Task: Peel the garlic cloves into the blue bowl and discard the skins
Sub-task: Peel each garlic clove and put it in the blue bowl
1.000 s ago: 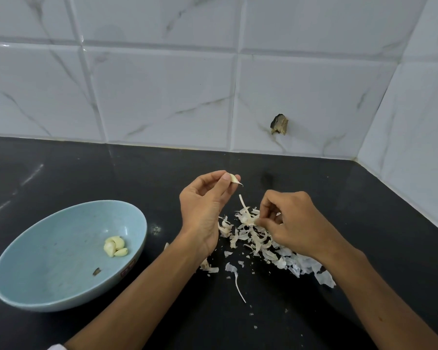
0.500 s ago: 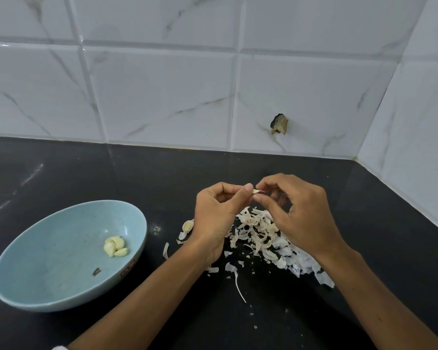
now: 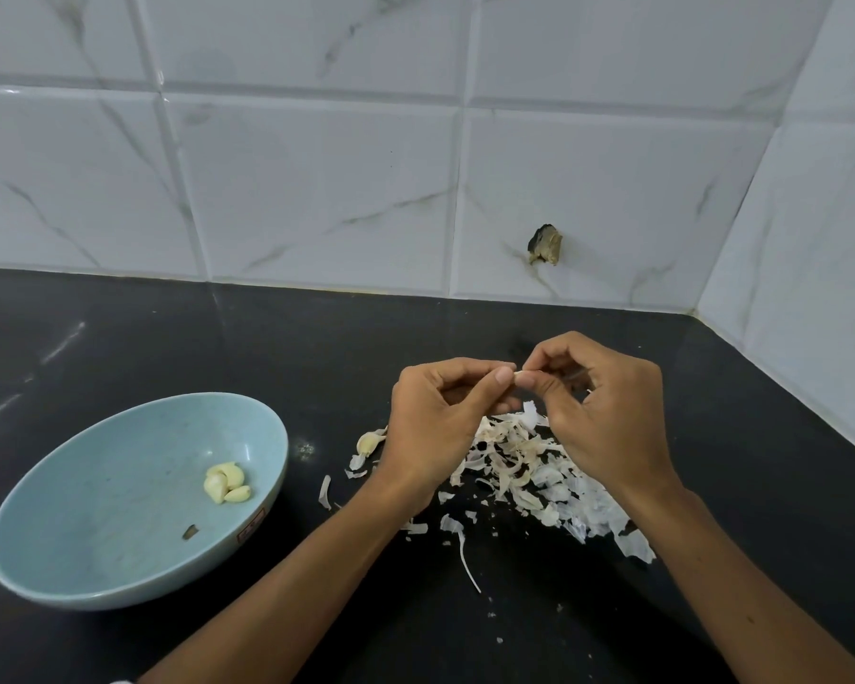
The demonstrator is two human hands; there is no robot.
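A small garlic clove (image 3: 519,376) is pinched between the fingertips of my left hand (image 3: 440,427) and my right hand (image 3: 598,412), just above a heap of papery garlic skins (image 3: 529,466). Most of the clove is hidden by the fingers. The blue bowl (image 3: 95,525) sits on the counter to the left with a few peeled cloves (image 3: 225,482) inside. One unpeeled clove (image 3: 369,441) lies on the counter by my left wrist.
The black countertop (image 3: 218,348) meets white tiled walls behind and to the right. A dark chipped hole (image 3: 545,245) marks the back wall. Loose skin scraps (image 3: 457,535) lie scattered toward me.
My right hand rose from the skin pile and met my left hand at the clove. Both hands now pinch it, slightly higher and further right than before.
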